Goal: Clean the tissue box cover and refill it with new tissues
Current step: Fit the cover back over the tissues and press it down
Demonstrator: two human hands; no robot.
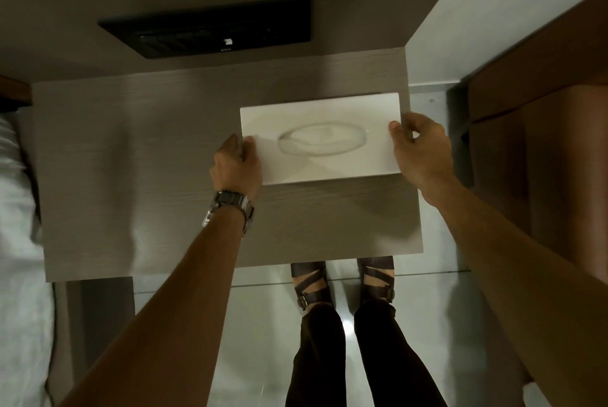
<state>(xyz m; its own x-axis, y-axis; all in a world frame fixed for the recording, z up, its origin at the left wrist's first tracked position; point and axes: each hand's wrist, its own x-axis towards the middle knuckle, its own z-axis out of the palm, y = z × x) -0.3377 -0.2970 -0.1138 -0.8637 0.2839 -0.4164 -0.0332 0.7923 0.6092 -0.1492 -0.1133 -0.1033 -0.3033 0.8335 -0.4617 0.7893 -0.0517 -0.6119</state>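
Observation:
A white rectangular tissue box cover (371,163) with an oval opening in its top is at the right side of a grey wooden bedside table (148,159). Tissue shows dimly inside the oval. My left hand (235,164), with a metal watch on the wrist, grips the cover's left end, thumb on top. My right hand (422,151) grips its right end, thumb on the top edge. Whether the cover rests on the table or is lifted slightly I cannot tell.
A black switch panel (210,31) is set in the wall behind the table. White bedding (16,209) lies at the left edge. A brown wooden cabinet (543,110) stands at the right. My sandalled feet (342,285) stand on the glossy floor below the table's front edge.

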